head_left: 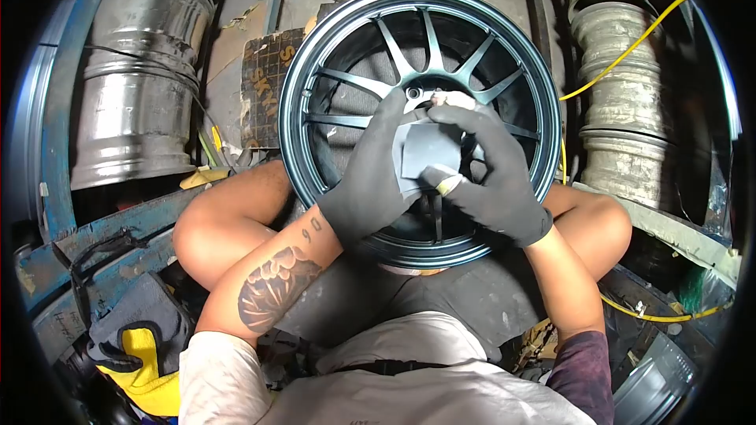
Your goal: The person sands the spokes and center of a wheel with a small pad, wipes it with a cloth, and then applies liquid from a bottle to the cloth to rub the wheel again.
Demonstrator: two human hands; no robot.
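A multi-spoke wheel rim with a dark blue-green metallic finish rests in front of my lap, face up. Over its hub, a small grey sheet of sandpaper, seemingly folded, is held between both hands. My left hand, in a dark grey glove, closes on the sheet's left side. Gloved as well, my right hand pinches the right side, thumb on top. Pale wrapping or worn material shows on the right thumb and on a finger near the hub. The hands cover part of the hub and lower spokes.
Stacked silvery wheel barrels stand on the left, and duller ones on the right. A yellow hose runs along the right. Cardboard lies behind the wheel. A yellow-and-grey glove is at lower left.
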